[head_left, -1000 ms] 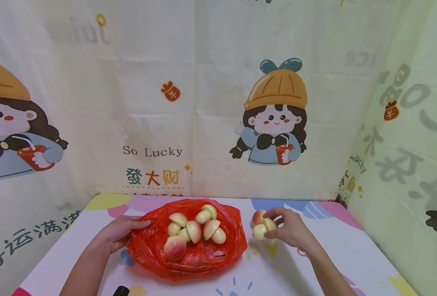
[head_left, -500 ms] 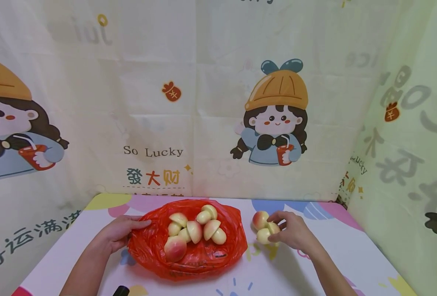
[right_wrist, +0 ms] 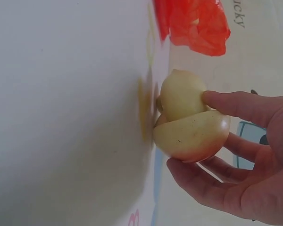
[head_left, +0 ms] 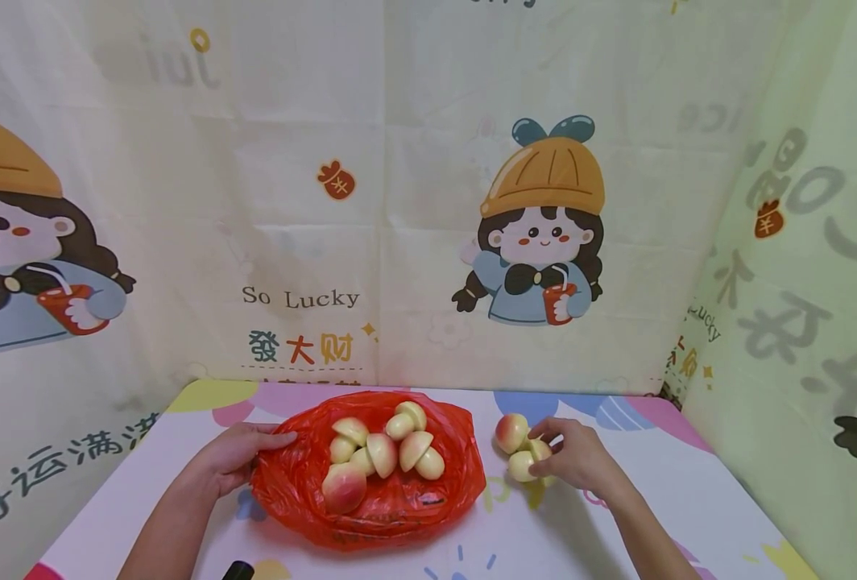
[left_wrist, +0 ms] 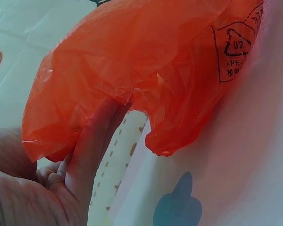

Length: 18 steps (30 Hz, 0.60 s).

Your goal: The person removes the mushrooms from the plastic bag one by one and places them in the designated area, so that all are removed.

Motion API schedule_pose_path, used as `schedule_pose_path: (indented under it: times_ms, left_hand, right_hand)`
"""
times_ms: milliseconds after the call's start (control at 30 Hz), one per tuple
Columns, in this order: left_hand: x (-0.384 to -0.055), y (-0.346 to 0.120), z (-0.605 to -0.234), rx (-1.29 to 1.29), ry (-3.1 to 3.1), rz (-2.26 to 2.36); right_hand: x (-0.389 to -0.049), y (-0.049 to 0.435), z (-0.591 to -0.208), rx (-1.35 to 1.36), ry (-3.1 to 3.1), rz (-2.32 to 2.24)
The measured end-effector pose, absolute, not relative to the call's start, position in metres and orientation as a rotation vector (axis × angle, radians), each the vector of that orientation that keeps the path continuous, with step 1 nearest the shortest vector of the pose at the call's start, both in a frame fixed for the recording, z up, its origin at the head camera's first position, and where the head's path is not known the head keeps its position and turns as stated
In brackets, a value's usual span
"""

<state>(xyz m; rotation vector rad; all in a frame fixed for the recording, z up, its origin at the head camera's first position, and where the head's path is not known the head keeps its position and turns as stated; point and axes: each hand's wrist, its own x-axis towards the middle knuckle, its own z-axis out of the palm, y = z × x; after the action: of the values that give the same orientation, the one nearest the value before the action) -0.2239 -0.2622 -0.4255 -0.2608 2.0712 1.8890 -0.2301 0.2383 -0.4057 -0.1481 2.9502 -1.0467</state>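
A red plastic bag (head_left: 291, 475) lies spread wide on the table, holding several cream toy mushrooms (head_left: 416, 449) with pink-tinged caps. At its left rim my left hand (head_left: 231, 455) grips the plastic, thumb over the edge; in the left wrist view its fingers (left_wrist: 87, 155) lie against the film. To the right of the bag, my right hand (head_left: 579, 457) pinches a toy mushroom (right_wrist: 191, 136), thumb on the cream stem and fingers at the cap. This mushroom is at the tabletop. Another pink-capped mushroom (head_left: 511, 432) sits just behind it, partly hidden.
The white table (head_left: 559, 532) has colourful printed shapes. A black rod-like end (head_left: 238, 570) pokes in at the front edge, left of centre. Printed cloth (head_left: 414, 338) hangs behind the table and along both sides.
My right hand has shifted the pinched mushroom slightly right and toward me, exposing more of the one behind. The left hand and the bag stay in place.
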Motion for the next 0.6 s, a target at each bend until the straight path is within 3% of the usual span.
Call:
schedule_pose_path:
  times_ms: [600]
  left_hand:
    - [-0.2230,-0.2623,-0.4259,-0.255,2.063,1.892]
  right_hand:
    - [-0.2314,0.2351,-0.4115,-0.189,2.983,-1.029]
